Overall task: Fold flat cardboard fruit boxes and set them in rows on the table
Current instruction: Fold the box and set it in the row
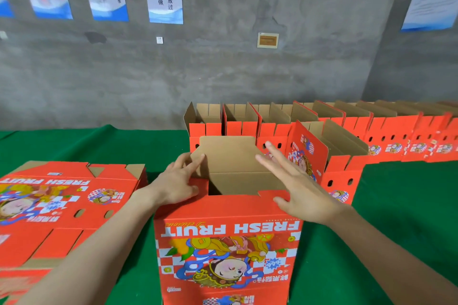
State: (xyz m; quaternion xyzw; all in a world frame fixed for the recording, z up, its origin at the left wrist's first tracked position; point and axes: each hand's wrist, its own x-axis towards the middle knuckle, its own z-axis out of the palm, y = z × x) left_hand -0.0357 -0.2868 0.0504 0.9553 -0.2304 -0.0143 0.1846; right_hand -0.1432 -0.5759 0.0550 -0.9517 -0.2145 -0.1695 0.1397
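A red "FRESH FRUIT" cardboard box (228, 250) stands upright in front of me on the green table (401, 205), its top open and brown flaps folded inward. My left hand (178, 181) rests on the box's left top edge, fingers stretched onto a brown flap. My right hand (295, 186) lies flat with straight fingers over the right top edge, thumb at the red rim. A stack of flat unfolded boxes (62, 208) lies to the left.
A row of folded open boxes (386, 141) runs along the back of the table toward the right, with one more folded box (339, 166) in front of it. A grey concrete wall (223, 69) with posters stands behind.
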